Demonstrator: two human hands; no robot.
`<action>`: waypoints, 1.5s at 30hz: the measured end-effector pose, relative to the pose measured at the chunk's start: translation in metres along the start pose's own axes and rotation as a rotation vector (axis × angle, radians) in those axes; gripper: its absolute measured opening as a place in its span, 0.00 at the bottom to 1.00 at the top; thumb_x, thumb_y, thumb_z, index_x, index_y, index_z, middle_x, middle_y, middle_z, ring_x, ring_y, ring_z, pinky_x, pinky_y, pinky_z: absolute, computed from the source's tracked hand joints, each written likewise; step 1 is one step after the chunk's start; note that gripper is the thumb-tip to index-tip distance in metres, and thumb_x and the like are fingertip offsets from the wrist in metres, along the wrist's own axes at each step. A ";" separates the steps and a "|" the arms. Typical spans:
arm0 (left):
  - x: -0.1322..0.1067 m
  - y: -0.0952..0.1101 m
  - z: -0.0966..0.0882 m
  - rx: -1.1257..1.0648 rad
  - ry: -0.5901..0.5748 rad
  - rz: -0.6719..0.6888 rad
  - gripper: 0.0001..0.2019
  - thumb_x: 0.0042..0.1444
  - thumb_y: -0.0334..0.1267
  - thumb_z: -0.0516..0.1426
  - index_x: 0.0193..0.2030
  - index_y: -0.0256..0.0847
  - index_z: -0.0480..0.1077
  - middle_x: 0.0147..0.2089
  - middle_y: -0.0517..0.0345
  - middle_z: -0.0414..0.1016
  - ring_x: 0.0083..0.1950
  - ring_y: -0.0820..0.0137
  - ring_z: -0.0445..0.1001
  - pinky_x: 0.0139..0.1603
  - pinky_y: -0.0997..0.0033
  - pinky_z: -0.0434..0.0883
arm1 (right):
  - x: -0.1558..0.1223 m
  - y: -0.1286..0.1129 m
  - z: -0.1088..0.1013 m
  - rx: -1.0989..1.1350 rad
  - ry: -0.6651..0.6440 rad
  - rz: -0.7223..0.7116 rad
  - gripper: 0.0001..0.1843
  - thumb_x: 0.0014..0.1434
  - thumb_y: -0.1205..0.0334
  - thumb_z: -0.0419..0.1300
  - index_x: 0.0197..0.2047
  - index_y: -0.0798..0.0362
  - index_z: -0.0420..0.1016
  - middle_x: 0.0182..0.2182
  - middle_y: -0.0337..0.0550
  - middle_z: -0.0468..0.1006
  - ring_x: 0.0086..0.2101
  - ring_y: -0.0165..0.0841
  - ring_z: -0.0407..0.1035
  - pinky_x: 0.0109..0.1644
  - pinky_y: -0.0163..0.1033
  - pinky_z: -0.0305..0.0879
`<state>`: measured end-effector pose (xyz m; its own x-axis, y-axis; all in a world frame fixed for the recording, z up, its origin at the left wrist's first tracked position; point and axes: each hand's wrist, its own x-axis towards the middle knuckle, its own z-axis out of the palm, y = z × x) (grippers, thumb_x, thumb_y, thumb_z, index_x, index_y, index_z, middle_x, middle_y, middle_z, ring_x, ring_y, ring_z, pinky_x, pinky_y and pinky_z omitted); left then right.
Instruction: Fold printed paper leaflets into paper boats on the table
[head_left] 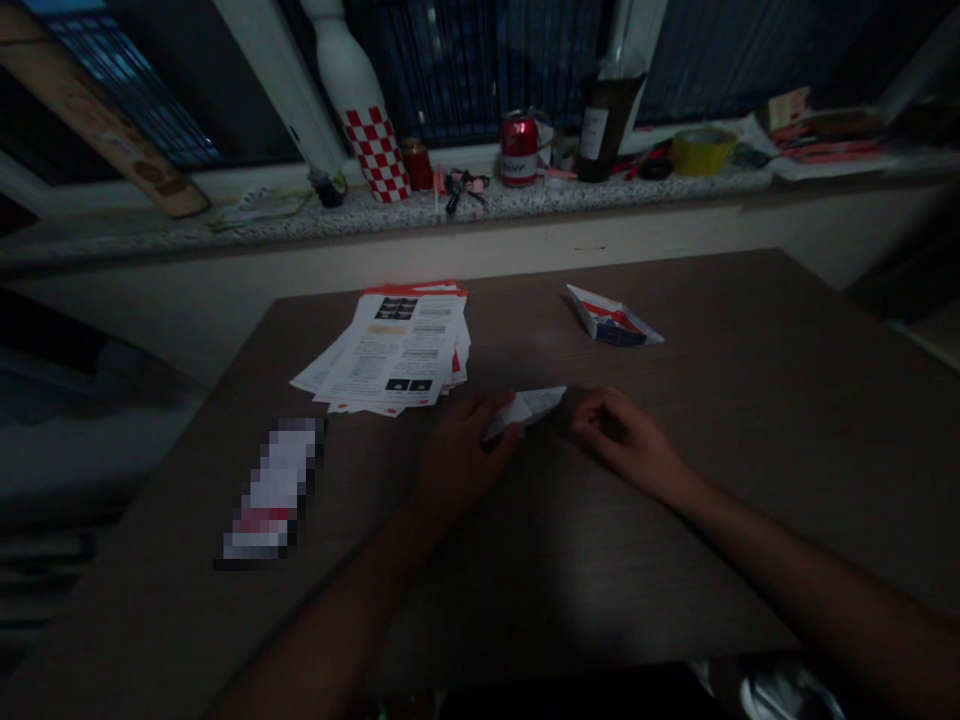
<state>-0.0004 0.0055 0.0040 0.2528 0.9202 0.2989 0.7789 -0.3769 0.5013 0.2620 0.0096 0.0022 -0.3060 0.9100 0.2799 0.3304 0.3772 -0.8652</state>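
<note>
A small folded piece of white paper (531, 406), narrowing to a point on its right, is held between the thumb and fingers of my left hand (469, 440) over the middle of the table. Just right of that point is my right hand (619, 430), its fingers curled in toward the thumb, with a small gap to the paper. I see nothing in its grip. Farther back on the right rests a folded paper boat (616, 318) in white, red and dark blue. Behind my left hand lies a fanned stack of printed sheets (390, 350).
A phone (274, 490), its screen blurred out, lies on the table (750, 400) at left. Along the stone windowsill (300, 225) stand a white bottle with red checks (371, 130), a red can (519, 150), a dark package (604, 125) and a yellow tape roll (703, 152).
</note>
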 end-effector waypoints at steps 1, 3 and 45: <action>0.000 0.001 0.000 -0.001 0.020 -0.005 0.20 0.70 0.42 0.60 0.67 0.46 0.73 0.60 0.51 0.78 0.58 0.57 0.79 0.59 0.55 0.78 | -0.001 -0.002 0.004 0.127 -0.020 0.107 0.09 0.70 0.52 0.63 0.46 0.49 0.77 0.40 0.45 0.80 0.40 0.39 0.78 0.45 0.47 0.77; 0.000 0.003 -0.001 -0.001 0.057 -0.016 0.20 0.70 0.41 0.59 0.67 0.46 0.72 0.61 0.51 0.78 0.59 0.57 0.79 0.60 0.55 0.78 | -0.003 -0.004 0.012 0.382 -0.052 0.295 0.14 0.68 0.48 0.65 0.49 0.49 0.77 0.43 0.46 0.82 0.42 0.39 0.80 0.46 0.47 0.79; -0.002 0.017 0.005 -0.420 -0.031 0.063 0.14 0.74 0.41 0.54 0.60 0.45 0.76 0.57 0.49 0.80 0.59 0.60 0.78 0.61 0.55 0.76 | -0.006 0.006 0.033 0.457 -0.067 0.193 0.27 0.60 0.60 0.69 0.59 0.46 0.65 0.51 0.47 0.82 0.47 0.40 0.81 0.51 0.48 0.81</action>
<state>0.0150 -0.0021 0.0081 0.3145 0.8943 0.3183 0.4611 -0.4370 0.7723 0.2361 0.0003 -0.0182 -0.3397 0.9369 0.0819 -0.0340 0.0748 -0.9966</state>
